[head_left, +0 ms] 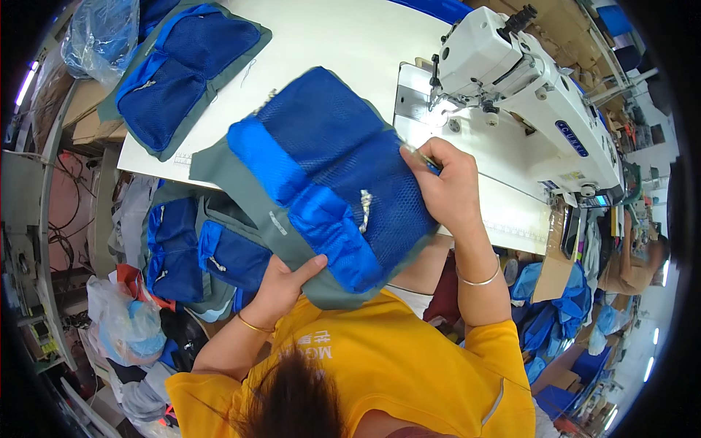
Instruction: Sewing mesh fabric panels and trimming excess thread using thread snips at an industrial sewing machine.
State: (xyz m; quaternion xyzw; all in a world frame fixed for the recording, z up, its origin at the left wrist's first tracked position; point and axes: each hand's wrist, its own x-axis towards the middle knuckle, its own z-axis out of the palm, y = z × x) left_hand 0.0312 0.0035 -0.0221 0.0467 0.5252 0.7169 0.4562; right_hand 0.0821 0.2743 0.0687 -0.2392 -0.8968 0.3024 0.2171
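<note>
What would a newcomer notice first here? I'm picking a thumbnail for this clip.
A bright blue mesh panel with grey edging, held up at centre by the left hand below and the right hand at its right edge. Behind it, upper right, a white sewing machine on a white table.

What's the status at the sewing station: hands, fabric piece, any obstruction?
Left hand grips the blue mesh panel at its lower grey edge. Right hand pinches its right side. Sewing machine behind, apart.
</note>
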